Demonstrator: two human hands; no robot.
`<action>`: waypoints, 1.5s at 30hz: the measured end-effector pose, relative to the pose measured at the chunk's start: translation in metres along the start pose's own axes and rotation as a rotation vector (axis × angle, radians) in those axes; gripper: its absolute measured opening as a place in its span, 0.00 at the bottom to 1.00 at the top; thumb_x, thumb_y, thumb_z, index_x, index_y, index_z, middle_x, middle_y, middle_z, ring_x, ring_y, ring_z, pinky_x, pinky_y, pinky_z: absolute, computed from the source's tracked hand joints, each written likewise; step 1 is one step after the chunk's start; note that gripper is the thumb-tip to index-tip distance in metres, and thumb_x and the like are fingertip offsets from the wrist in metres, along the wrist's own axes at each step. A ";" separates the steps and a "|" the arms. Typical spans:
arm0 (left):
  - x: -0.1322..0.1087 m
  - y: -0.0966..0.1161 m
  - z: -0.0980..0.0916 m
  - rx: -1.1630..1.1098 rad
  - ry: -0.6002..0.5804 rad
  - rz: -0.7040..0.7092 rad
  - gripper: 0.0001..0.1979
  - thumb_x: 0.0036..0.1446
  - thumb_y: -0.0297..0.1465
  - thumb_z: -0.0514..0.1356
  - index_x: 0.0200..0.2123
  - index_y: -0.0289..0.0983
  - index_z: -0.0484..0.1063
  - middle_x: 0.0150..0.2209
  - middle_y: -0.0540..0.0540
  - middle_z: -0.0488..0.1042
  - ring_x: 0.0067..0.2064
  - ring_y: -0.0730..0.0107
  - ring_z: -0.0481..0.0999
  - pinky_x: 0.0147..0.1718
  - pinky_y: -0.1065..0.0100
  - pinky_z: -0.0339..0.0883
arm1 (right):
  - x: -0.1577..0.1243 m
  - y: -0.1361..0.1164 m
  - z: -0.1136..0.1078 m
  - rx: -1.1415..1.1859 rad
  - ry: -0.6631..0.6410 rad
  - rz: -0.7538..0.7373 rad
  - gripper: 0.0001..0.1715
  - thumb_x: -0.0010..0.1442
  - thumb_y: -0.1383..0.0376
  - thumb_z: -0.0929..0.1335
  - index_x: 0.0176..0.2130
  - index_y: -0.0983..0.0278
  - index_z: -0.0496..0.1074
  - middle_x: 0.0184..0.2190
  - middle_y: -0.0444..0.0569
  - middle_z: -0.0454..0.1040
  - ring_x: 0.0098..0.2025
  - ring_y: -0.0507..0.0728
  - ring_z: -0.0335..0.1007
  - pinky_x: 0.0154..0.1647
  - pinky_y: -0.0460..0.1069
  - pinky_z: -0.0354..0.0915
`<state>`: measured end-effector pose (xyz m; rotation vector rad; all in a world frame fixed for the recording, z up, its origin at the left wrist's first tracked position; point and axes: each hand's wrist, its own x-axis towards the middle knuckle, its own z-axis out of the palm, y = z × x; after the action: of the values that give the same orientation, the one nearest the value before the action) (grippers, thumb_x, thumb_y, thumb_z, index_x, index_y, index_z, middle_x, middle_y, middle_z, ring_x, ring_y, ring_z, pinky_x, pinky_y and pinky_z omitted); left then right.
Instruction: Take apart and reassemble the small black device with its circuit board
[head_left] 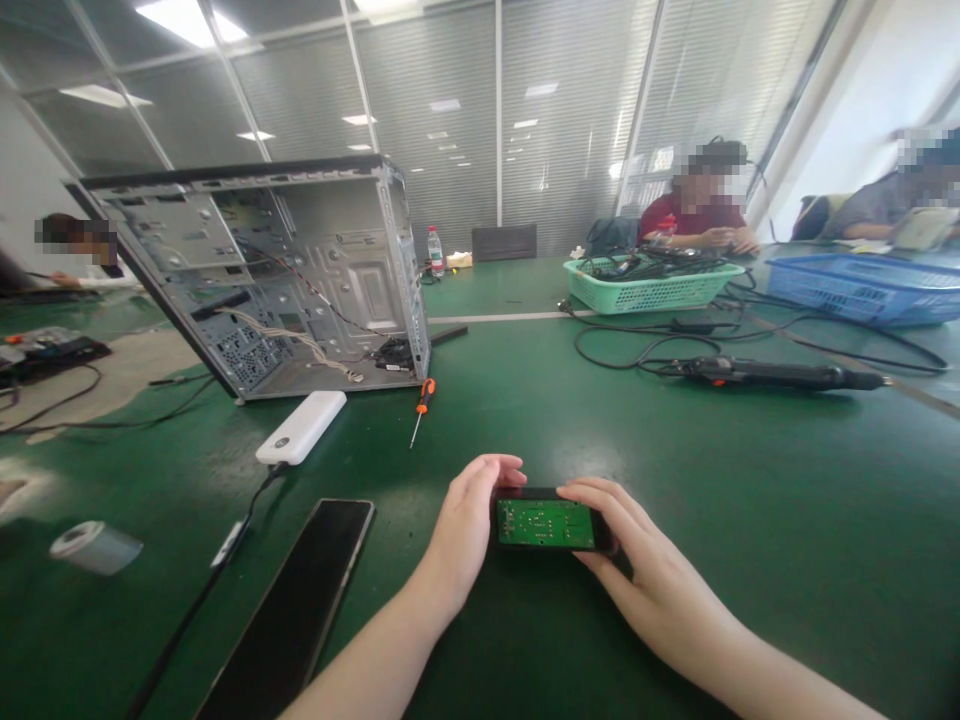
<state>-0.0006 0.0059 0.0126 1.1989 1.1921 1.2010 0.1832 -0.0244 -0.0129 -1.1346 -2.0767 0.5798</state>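
Observation:
A small black box with a green circuit board (545, 522) showing on top rests on the green table (712, 500) near me. My left hand (469, 520) grips its left end, fingers curled over the far edge. My right hand (637, 560) grips its right end the same way. Both hands are closed on it.
An open computer case (277, 280) stands tilted at the back left. A white power bank (302, 427), an orange-handled screwdriver (421, 408), a dark phone (292, 610) and a tape roll (94, 545) lie nearby. An electric screwdriver (772, 375), cables, green basket (649, 285) and blue basket (870, 285) sit right. Other people sit at the far edge.

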 end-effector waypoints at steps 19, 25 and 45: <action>-0.006 0.003 0.001 0.110 -0.175 0.050 0.14 0.58 0.34 0.54 0.46 0.38 0.68 0.44 0.43 0.74 0.47 0.60 0.72 0.48 0.61 0.64 | -0.003 0.005 -0.004 0.276 0.169 0.264 0.23 0.64 0.57 0.59 0.58 0.55 0.51 0.52 0.51 0.60 0.45 0.57 0.64 0.40 0.50 0.68; -0.014 0.006 0.000 0.260 -0.279 0.132 0.18 0.56 0.33 0.57 0.51 0.42 0.67 0.49 0.44 0.72 0.48 0.60 0.73 0.48 0.61 0.65 | 0.003 -0.004 -0.005 0.751 0.217 0.564 0.31 0.54 0.45 0.67 0.47 0.61 0.56 0.31 0.44 0.62 0.28 0.51 0.62 0.20 0.40 0.62; -0.004 0.003 0.001 -0.056 -0.173 -0.160 0.26 0.50 0.52 0.60 0.40 0.35 0.71 0.36 0.44 0.76 0.36 0.66 0.75 0.35 0.69 0.66 | 0.012 -0.022 -0.034 1.443 -0.104 1.048 0.21 0.69 0.50 0.52 0.38 0.63 0.57 0.24 0.45 0.63 0.17 0.46 0.52 0.16 0.39 0.48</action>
<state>0.0002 0.0014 0.0153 1.1197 1.0966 0.9851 0.1919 -0.0235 0.0292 -1.0658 -0.4574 2.1233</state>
